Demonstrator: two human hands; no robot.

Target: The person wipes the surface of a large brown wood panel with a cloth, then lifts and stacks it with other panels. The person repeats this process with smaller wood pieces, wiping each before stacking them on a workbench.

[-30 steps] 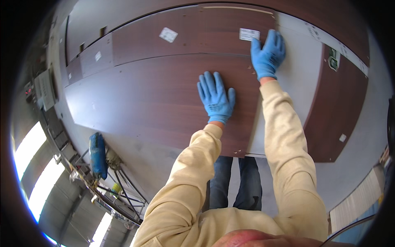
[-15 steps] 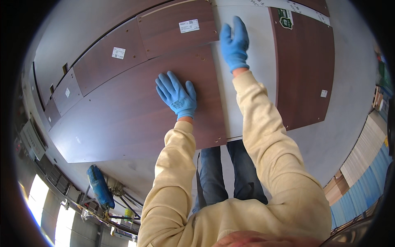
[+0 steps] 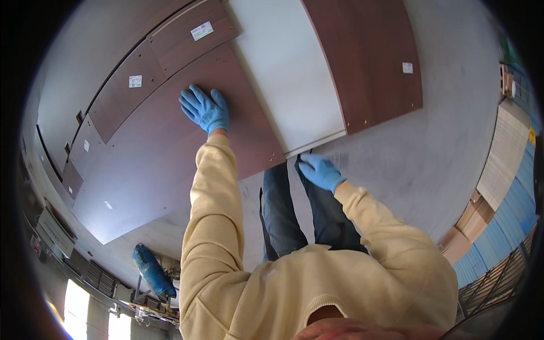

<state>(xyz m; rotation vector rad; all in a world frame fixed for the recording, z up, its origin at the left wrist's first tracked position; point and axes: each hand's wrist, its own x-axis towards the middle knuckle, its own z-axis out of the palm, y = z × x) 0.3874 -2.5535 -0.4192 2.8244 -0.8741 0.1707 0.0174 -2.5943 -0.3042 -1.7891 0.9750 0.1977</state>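
My left hand (image 3: 207, 109), in a blue work glove, lies flat with fingers spread on a large dark-brown board (image 3: 164, 153). My gloved right hand (image 3: 321, 171) is by the near edge of a white panel (image 3: 292, 73), in front of my right leg. Its fingers stretch out to the left with nothing seen in them; whether they touch the edge I cannot tell. Along the far left side of the large board runs a row of smaller brown boards (image 3: 127, 96), some with white labels. Right of the white panel lies another brown board (image 3: 368, 54) with screw holes.
Grey floor (image 3: 442, 130) spreads to the right of the boards. Stacked flat sheets (image 3: 504, 153) and cartons (image 3: 476, 218) stand along the right side. A blue wrapped bundle (image 3: 153, 269) on a metal frame is at the lower left.
My right hand has come back from the far part of the white panel to its near edge. My left hand stays flat on the large brown board. The view has turned.
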